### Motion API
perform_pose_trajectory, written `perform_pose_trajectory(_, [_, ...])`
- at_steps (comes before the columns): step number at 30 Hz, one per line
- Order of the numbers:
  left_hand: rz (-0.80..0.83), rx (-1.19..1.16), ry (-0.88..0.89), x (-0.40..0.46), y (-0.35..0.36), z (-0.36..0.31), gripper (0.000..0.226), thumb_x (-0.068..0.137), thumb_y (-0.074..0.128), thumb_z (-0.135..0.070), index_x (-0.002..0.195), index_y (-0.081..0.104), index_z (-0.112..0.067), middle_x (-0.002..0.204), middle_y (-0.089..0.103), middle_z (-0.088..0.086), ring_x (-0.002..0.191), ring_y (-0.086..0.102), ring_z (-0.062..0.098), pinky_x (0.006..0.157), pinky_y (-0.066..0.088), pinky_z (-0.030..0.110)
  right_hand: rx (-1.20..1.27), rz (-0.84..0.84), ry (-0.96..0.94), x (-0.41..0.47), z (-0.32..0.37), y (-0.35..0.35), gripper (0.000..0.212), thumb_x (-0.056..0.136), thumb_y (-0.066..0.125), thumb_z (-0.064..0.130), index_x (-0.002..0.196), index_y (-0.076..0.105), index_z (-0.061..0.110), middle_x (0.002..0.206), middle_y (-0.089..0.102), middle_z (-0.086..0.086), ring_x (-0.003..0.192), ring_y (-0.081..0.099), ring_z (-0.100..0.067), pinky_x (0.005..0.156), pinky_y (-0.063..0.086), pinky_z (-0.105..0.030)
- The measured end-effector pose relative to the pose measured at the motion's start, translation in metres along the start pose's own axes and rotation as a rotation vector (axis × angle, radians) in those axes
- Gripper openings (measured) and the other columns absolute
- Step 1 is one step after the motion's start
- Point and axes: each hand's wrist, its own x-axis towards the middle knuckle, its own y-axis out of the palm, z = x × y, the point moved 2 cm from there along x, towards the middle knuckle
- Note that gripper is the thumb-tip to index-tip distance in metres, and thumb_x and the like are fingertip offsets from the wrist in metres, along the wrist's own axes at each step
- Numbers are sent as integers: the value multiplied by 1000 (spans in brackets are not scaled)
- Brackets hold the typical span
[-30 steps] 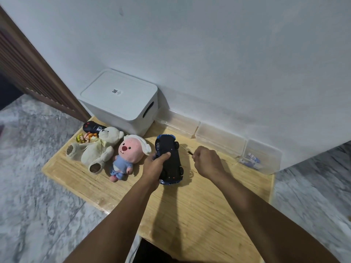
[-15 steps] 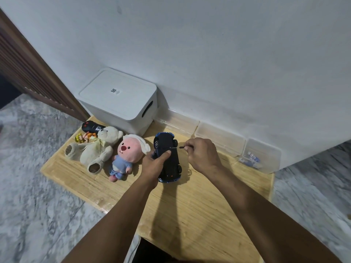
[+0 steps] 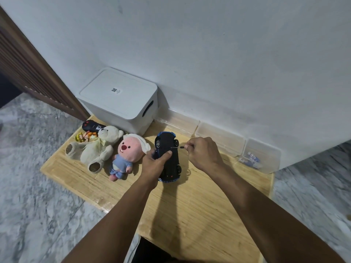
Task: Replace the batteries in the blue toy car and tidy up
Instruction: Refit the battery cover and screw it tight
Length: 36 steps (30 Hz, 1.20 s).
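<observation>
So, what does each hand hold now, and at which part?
The left hand grips the upturned blue toy car around its middle. The right hand pinches a small screwdriver by its handle.

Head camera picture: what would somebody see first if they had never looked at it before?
First, the two hands in the middle: the left hand grips the blue toy car, turned underside up on the wooden table, while the right hand pinches a thin screwdriver whose tip meets the car's underside. Next, the pink plush and cream teddy bear lying left of the car, before a white lidded box.
</observation>
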Motion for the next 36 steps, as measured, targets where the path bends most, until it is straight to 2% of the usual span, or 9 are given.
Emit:
perform_pose_trajectory(2, [-3,16,12,0,0,1,24,86,71,-10,109,66,-9,103,72,10,93,70,24,75,57,34,-18,-22,0,1,2,-2,23,93,59,30,104,71,14,97,71,-13,92,64,-32,76,50,-34])
perform_pose_trajectory(10, [1,48,39,1,2,1,24,86,71,-11,109,66,-12,107,71,11,97,69,25,77,56,34,-86,13,33,4,3,0,44,100,45,38,87,65,1,85,65,-19,83,61,-38,66,38,-33])
perform_pose_trajectory(16, [2,58,36,-1,2,2,27,85,71,-10,112,65,-9,105,71,10,96,70,23,73,55,28,-14,29,-20,-3,4,-2,9,96,53,16,102,56,10,89,64,-12,81,60,-30,67,48,-36])
perform_pose_trajectory(21, [-35,50,28,0,2,3,26,85,71,-9,110,66,-6,105,72,13,97,69,26,79,57,34,-235,32,-79,-4,7,1,36,101,41,37,101,66,10,91,66,-14,85,61,-34,67,42,-35])
perform_pose_trajectory(25, [-20,45,23,0,-1,4,25,85,71,-8,109,66,-8,102,73,10,94,70,25,76,56,33,-223,123,20,-1,3,-2,54,101,32,46,79,65,11,77,61,-9,74,58,-30,65,43,-33])
perform_pose_trajectory(27, [-22,27,3,-1,-1,5,19,86,70,-7,105,66,-10,99,73,9,92,70,23,73,56,31,-121,141,108,3,-6,0,52,101,33,47,71,59,13,74,59,-7,72,56,-29,63,40,-32])
perform_pose_trajectory(29, [-33,8,-23,-1,-3,5,14,86,69,-8,98,65,-15,98,72,8,90,70,23,73,57,32,-26,100,172,5,-17,4,44,101,36,44,75,57,14,79,63,-8,77,59,-31,64,41,-32])
perform_pose_trajectory(33, [-39,-35,-116,3,-6,6,15,87,66,-10,101,64,-15,101,71,12,92,68,29,82,56,43,57,45,240,1,-37,20,26,98,47,28,94,69,13,96,71,-5,85,64,-27,69,48,-31])
perform_pose_trajectory(36, [-35,-136,-178,3,-6,2,14,88,52,-7,99,60,-11,96,67,14,89,64,32,85,52,47,45,29,265,-3,-51,38,22,92,54,20,92,76,14,95,71,-5,85,65,-25,68,49,-28])
